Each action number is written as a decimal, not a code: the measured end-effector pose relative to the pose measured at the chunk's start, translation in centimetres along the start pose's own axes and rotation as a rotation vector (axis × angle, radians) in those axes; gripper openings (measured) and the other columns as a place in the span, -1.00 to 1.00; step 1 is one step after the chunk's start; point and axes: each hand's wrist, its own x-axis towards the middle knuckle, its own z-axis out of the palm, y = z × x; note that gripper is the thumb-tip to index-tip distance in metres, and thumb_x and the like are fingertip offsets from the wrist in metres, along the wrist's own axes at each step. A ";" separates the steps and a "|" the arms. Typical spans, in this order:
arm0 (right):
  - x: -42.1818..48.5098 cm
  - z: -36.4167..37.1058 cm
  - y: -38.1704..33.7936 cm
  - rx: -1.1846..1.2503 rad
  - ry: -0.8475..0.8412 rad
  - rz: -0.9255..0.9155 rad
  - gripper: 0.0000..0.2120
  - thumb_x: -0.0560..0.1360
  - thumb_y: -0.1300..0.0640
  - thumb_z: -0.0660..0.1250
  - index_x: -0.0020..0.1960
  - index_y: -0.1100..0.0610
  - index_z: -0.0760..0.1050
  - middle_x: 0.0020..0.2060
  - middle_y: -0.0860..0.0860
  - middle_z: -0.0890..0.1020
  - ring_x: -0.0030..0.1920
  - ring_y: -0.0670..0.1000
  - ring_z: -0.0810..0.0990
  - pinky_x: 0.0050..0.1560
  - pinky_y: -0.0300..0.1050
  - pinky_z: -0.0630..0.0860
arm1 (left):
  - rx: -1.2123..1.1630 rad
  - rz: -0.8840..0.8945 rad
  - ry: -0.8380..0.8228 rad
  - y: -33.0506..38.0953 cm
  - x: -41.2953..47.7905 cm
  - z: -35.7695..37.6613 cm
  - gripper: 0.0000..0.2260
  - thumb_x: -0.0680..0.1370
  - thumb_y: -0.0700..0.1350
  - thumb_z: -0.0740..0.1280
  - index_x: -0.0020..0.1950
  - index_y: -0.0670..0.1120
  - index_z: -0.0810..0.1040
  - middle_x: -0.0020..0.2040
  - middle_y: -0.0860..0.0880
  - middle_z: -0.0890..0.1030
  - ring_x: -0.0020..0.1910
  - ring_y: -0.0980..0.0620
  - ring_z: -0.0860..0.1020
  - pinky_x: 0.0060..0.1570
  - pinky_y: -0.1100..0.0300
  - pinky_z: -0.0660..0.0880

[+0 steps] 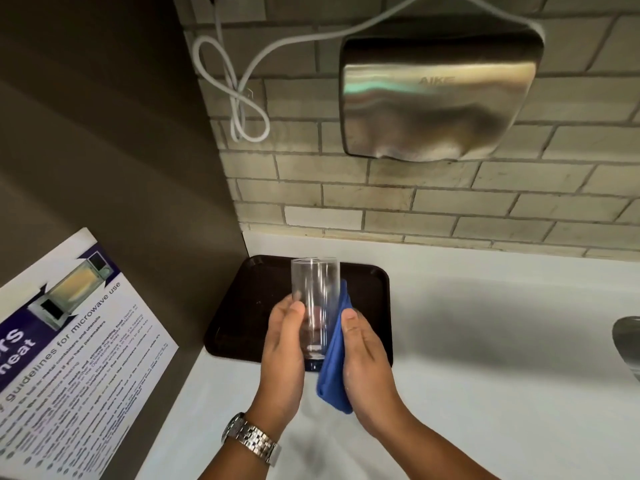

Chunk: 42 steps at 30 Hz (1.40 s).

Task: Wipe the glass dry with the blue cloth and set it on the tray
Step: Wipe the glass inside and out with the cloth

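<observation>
A tall clear glass [314, 289] stands upright in the air above the dark brown tray [242, 306], which lies on the white counter against the left wall. My left hand [282, 355] grips the glass's lower left side, with a metal watch on that wrist. My right hand [367, 362] presses a folded blue cloth [334, 372] against the glass's right side. The cloth hangs down below the glass's base. The bottom of the glass is partly hidden by my fingers and the cloth.
A steel hand dryer [440, 88] hangs on the tiled wall with a looped white cable [242, 98] to its left. A microwave-use poster [69, 358] is on the brown side wall. A metal tap [628, 341] shows at the right edge over the white counter [485, 341].
</observation>
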 end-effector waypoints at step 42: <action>3.7 -0.9 -1.1 -0.042 -0.175 -0.080 -0.53 0.76 -0.02 0.15 0.66 -0.18 0.30 0.44 -0.18 0.64 0.42 -0.08 0.65 0.36 -0.19 0.60 | -0.061 -0.172 -0.033 0.4 -0.2 0.8 -0.67 0.72 0.15 0.40 0.43 0.03 0.66 0.22 -0.11 0.83 0.23 -0.14 0.80 0.21 -0.07 0.72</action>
